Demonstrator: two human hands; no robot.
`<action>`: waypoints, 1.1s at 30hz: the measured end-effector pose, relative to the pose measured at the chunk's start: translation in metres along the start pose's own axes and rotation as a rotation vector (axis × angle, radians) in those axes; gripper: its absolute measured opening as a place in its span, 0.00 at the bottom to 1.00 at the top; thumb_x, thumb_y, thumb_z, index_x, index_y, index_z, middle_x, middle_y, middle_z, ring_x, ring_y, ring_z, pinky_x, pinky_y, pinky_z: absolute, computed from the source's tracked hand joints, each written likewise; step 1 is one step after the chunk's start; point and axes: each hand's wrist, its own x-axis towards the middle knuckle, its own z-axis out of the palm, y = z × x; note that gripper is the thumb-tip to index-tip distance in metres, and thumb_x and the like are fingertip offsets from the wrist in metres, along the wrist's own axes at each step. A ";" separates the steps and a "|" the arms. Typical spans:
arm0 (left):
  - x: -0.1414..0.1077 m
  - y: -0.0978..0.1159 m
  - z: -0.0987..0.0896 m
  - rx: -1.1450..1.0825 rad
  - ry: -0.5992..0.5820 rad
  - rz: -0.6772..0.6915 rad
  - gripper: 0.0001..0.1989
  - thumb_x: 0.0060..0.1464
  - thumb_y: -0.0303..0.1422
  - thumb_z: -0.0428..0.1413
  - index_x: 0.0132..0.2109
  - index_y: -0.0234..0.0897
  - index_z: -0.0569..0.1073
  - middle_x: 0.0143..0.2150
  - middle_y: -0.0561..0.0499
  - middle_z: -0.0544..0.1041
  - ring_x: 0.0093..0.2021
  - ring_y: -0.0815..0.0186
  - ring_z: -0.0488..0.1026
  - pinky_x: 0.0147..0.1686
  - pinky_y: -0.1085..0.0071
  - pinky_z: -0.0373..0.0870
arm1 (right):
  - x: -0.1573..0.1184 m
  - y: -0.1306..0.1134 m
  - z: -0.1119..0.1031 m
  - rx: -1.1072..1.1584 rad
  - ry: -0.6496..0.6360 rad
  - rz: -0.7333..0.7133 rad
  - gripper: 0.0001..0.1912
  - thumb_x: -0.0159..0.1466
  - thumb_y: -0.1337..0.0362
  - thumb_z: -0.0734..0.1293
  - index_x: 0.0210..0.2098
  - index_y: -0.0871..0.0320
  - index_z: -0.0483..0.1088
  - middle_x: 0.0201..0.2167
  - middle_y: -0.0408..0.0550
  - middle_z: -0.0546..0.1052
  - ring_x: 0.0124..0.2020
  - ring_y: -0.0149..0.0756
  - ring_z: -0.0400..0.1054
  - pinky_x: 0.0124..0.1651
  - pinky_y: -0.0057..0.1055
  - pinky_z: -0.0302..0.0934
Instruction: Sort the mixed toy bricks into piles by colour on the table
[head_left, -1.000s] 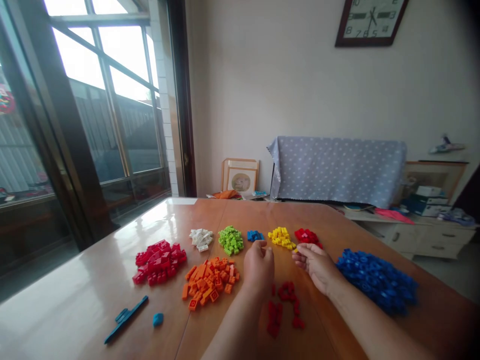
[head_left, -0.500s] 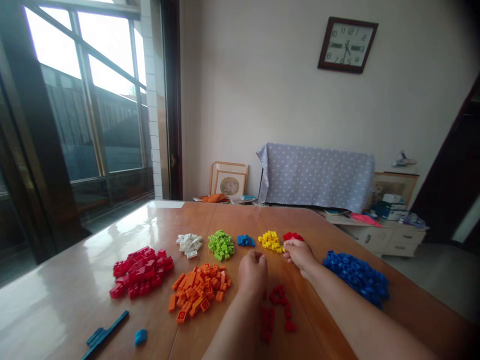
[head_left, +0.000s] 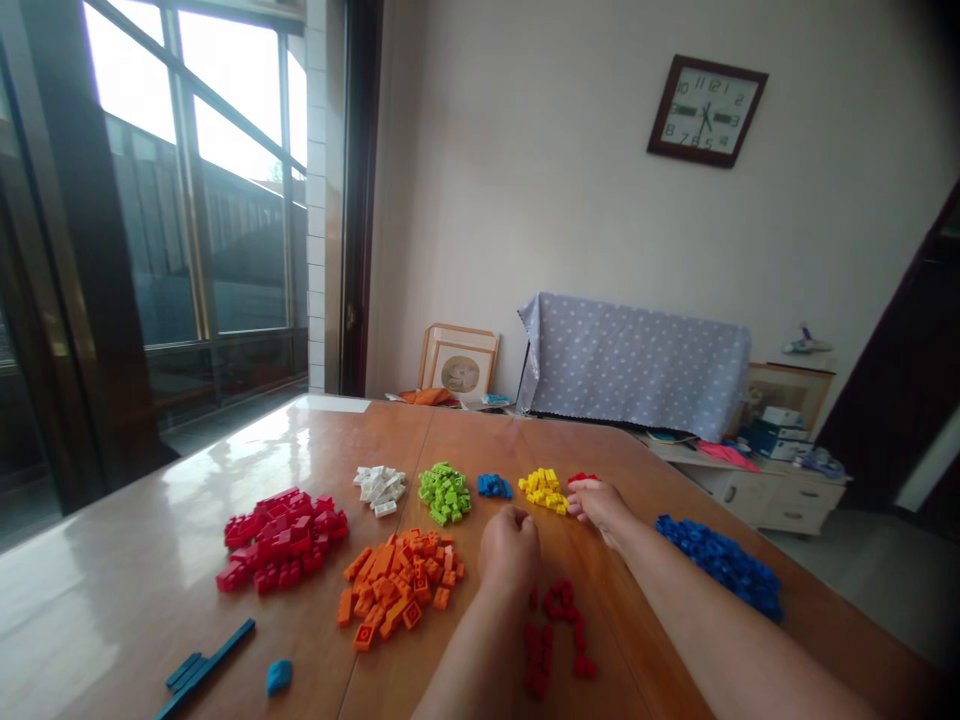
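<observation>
My left hand [head_left: 510, 548] is closed above the middle of the table, right of the orange bricks [head_left: 401, 585]; what its curled fingers hold, if anything, is hidden. My right hand [head_left: 601, 508] reaches to the small red brick pile [head_left: 583, 477] and partly covers it. Its fingers are loosely bent and apart, with no brick visible in them. Their tips come close to the yellow bricks [head_left: 545, 490]. Between my forearms lie several dark red pieces [head_left: 559, 600], some in a row. A small blue pile [head_left: 495, 486] sits beyond my left hand.
Lime green bricks [head_left: 445, 493], white bricks [head_left: 380, 488] and a pinkish-red heap [head_left: 285, 540] spread leftward. A large blue heap [head_left: 720, 565] lies beside my right forearm. Near the front left are a long teal piece [head_left: 210, 665] and a small blue block [head_left: 279, 677].
The view has tilted slightly. My right hand has shifted a little toward me and covers more of the small red pile. My left hand stays closed in nearly the same place.
</observation>
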 end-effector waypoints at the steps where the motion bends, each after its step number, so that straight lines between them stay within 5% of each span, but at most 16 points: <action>1: -0.001 0.001 0.000 0.005 -0.003 -0.003 0.10 0.55 0.36 0.52 0.37 0.40 0.78 0.35 0.47 0.80 0.36 0.60 0.75 0.31 0.69 0.59 | 0.000 0.001 0.000 0.012 0.002 0.008 0.15 0.56 0.63 0.67 0.42 0.62 0.75 0.30 0.53 0.80 0.27 0.33 0.74 0.25 0.23 0.62; 16: -0.001 0.002 -0.001 0.069 -0.009 0.022 0.10 0.55 0.36 0.51 0.36 0.40 0.77 0.35 0.48 0.80 0.36 0.62 0.75 0.30 0.71 0.59 | -0.019 0.017 -0.003 0.098 0.014 -0.015 0.17 0.56 0.63 0.62 0.44 0.60 0.72 0.36 0.53 0.80 0.31 0.34 0.75 0.23 0.22 0.59; 33: -0.003 0.000 0.002 0.130 -0.009 0.067 0.11 0.56 0.36 0.52 0.40 0.41 0.78 0.39 0.47 0.81 0.38 0.60 0.75 0.33 0.71 0.61 | -0.038 0.036 -0.009 -0.273 0.032 -0.304 0.10 0.57 0.63 0.62 0.35 0.56 0.74 0.27 0.45 0.78 0.29 0.35 0.71 0.31 0.27 0.59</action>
